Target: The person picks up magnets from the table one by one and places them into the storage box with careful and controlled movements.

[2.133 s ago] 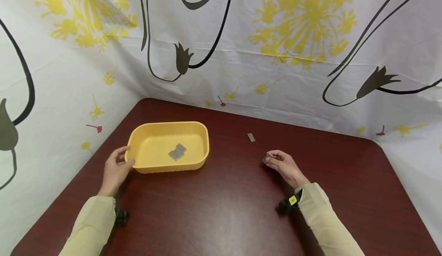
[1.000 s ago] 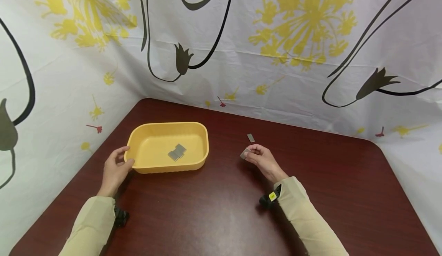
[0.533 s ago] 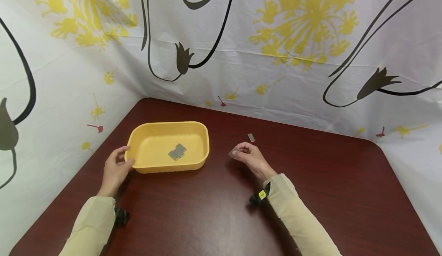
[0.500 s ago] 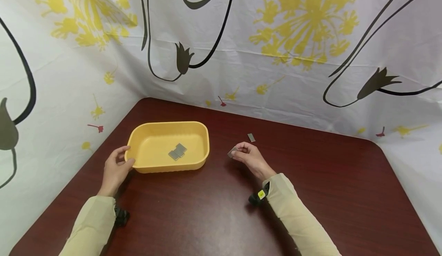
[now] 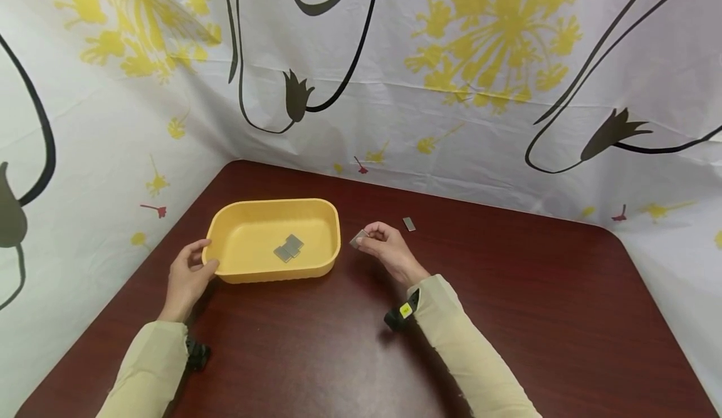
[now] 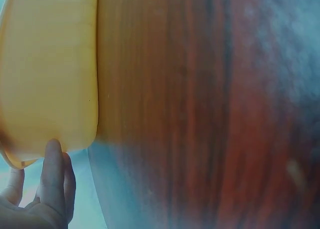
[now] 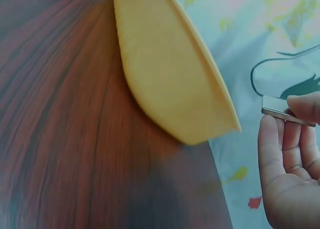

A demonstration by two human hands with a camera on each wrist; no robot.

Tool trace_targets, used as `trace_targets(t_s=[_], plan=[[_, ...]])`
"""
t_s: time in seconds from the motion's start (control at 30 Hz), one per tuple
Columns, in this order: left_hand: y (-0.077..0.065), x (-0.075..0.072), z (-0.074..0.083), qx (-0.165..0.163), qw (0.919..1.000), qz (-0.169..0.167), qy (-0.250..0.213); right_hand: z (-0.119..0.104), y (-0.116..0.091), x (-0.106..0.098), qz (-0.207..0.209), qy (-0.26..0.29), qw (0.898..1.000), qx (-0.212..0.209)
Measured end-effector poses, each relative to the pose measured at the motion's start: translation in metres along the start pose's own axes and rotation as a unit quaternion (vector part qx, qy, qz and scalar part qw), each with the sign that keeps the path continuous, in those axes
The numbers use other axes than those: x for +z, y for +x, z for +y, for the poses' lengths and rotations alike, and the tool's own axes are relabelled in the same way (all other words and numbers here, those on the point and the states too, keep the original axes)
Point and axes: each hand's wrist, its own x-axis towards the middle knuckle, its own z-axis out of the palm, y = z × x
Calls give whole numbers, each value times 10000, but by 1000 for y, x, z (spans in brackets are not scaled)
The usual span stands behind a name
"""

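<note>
A yellow plastic tub [image 5: 248, 276] stands on the left half of the table, several thin grey metal plates [image 5: 290, 248] overlapping on its floor. At its left end my left hand [image 5: 188, 280] grips the rim, thumb at the near corner and fingers along the side; the left wrist view shows fingers [image 6: 52, 179] against the outer wall. Just right of the tub, my right hand [image 5: 392, 253] pinches a flat rectangular metal plate [image 5: 357, 239] between thumb and fingers. In the right wrist view that plate [image 7: 275, 105] shows a shiny edge, held level with the tub's rim.
Another thin grey plate [image 5: 408, 224] lies alone on the dark red-brown table [image 5: 536, 305], beyond the right hand. A white cloth [image 5: 350, 148] with yellow and dark flower prints hangs behind the table and along its left side.
My right hand has travelled left with the metal plate, from right of the lone plate to close beside the tub. The left hand and tub have stayed put.
</note>
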Motion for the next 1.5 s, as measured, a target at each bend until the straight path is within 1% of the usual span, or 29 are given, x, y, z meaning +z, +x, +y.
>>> trace_targets(t_s=[0.2,0.37,0.87,1.03,1.33,1.5], plan=[[0,0,-1,1,10000,-23,-5,-2,8,18,-68,178,9998,-59],[0,0,-1,15,10000,-49,-2,-1,14,28,-42,266,9996,-64],[1,-2,0,48,10000,-35,22,-8,32,55,95,95,9999,8],[0,-2,0,35,10000,-68,39,-7,37,64,75,119,9999,-22],[1,-1,-2,81,10000,-45,5,-4,47,76,257,134,9996,-27],[0,0,-2,34,10000,-22,7,-4,53,84,330,116,9994,0]])
